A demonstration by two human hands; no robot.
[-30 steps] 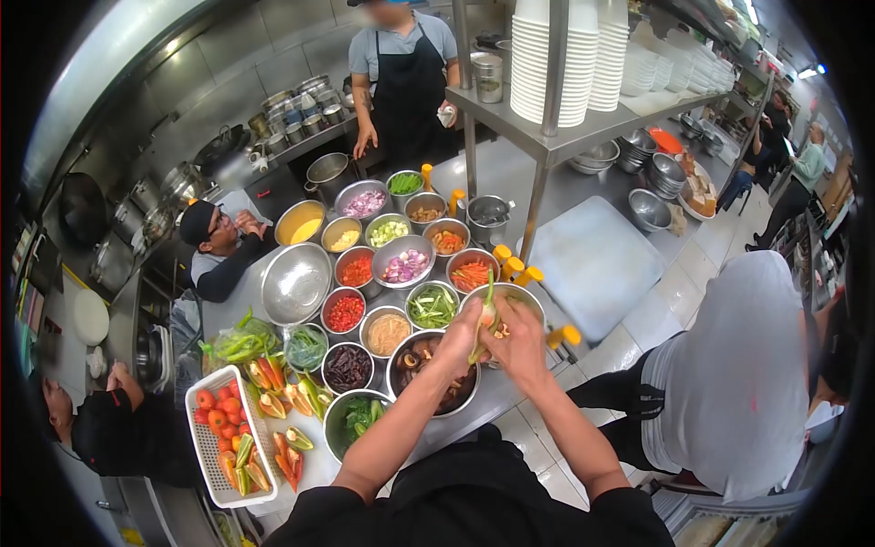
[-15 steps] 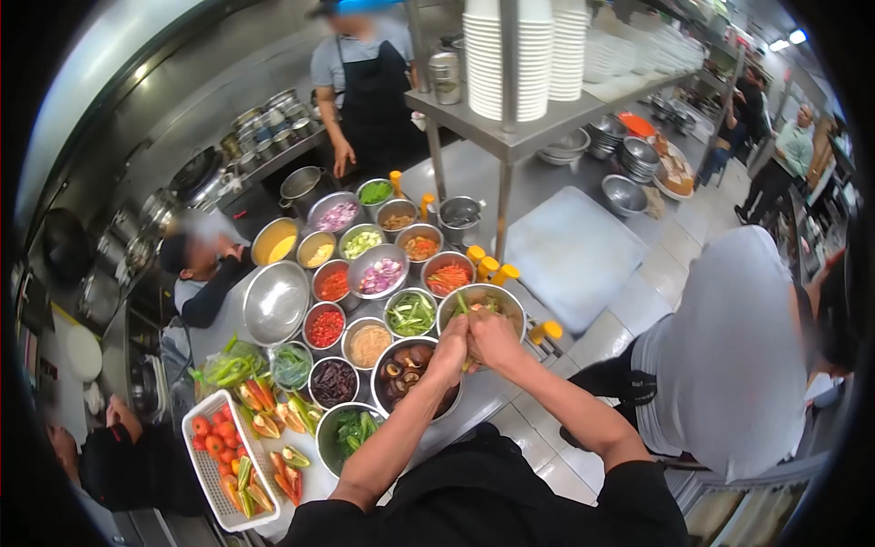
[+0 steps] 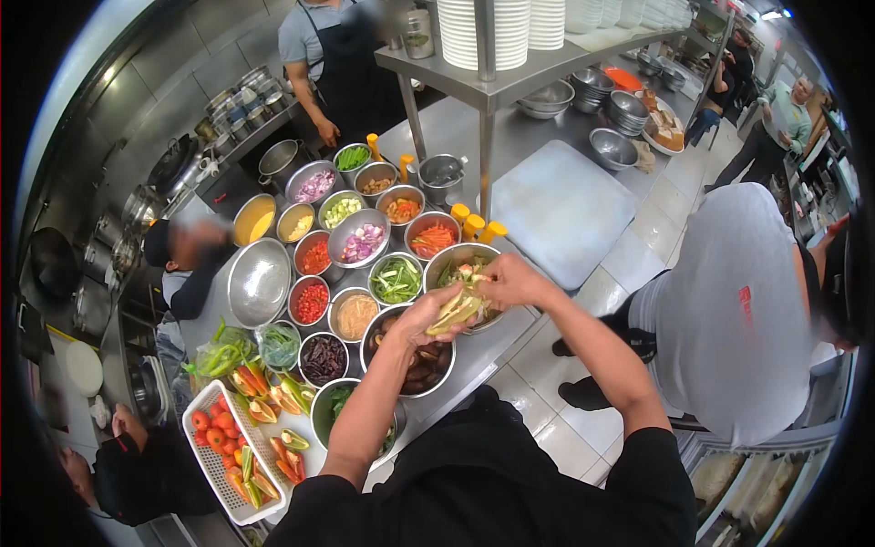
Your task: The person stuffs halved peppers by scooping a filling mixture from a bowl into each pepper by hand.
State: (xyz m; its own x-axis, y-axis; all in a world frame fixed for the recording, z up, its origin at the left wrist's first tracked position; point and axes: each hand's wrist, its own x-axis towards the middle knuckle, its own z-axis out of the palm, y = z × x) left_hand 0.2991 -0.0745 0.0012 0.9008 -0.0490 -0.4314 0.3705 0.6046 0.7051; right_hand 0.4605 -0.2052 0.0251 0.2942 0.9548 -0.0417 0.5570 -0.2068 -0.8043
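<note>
My left hand [image 3: 428,313] is closed around a pale green pepper piece [image 3: 456,312], held with its hollow side up. At the pepper's upper end, the fingers of my right hand [image 3: 510,281] are curled and pinching; exactly what part they grip is partly hidden. Both hands are over the near edge of a steel pot [image 3: 497,253] with pale green contents. Just below my left hand stands a pot of dark mushrooms [image 3: 422,376]. A bowl of sliced green vegetable [image 3: 396,279] is close by on the left.
Several steel bowls of chopped ingredients crowd the table, including red onion [image 3: 362,241]. A white basket [image 3: 202,456] holds tomatoes and peppers. Behind are a white cutting board [image 3: 556,214] and a shelf post [image 3: 486,155]. A co-worker in grey [image 3: 729,319] stands at right.
The view has shifted. My hands, formerly close together over the pot, have separated slightly; the left has turned palm up and the pepper now shows its open inside.
</note>
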